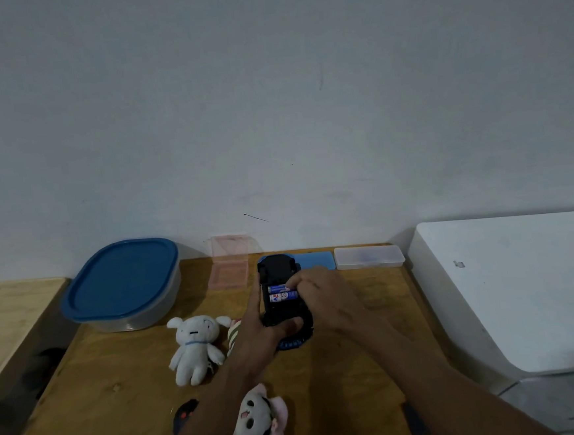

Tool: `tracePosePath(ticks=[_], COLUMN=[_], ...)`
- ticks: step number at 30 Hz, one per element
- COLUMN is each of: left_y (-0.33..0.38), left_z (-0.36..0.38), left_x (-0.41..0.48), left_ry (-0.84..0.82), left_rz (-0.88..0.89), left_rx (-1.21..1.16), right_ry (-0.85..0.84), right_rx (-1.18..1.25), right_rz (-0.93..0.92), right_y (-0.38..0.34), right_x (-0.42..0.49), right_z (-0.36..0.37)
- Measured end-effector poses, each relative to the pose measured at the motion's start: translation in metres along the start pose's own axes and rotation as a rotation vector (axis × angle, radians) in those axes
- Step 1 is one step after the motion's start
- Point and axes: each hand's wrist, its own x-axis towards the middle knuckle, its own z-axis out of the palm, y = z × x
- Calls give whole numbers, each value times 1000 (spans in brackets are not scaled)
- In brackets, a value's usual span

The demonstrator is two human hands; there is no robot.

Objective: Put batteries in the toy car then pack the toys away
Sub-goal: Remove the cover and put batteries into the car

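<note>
While the left hand (256, 329) grips the upturned car (277, 269) on the counter (120, 385), its long axis running 12 to 6 o'clock, the batteries (283, 293) lie crosswise, 9 to 3, and the nearer right hand (323, 300) pinches their 3 o'clock ends with curled fingers.

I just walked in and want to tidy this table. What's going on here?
A person is fitting batteries into a toy car that is turned belly-up. The left hand grips the car's side while the right hand pinches at the ends of the two blue batteries in the open compartment. Packing hasn't begun: the white plush and pink plush lie on the table, and the blue-lidded container is closed.
</note>
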Motion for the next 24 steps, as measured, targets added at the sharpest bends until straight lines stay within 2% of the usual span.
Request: tracePosePath(ticks=[3, 7, 11, 15, 18, 24], left_y=[-3, -4, -1, 1, 3, 2], left_z=[-2, -1, 0, 1, 3, 0], left_x=[-4, -8, -10, -11, -12, -15], left_ry=[-12, -38, -42, -25, -27, 13], left_rz=[6, 16, 41, 75, 89, 47], left_rx=[-21, -15, 22, 63, 53, 64], right_ry=[33, -25, 72, 157, 219, 181], right_rx=[199, 389, 361, 512, 502, 442], right_rz=[120, 237, 178, 217, 241, 204], right_y=[-1, 8, 15, 15, 14, 12], right_x=[2, 3, 0, -4, -6, -4], right_z=[-7, -11, -11, -3, 6, 14])
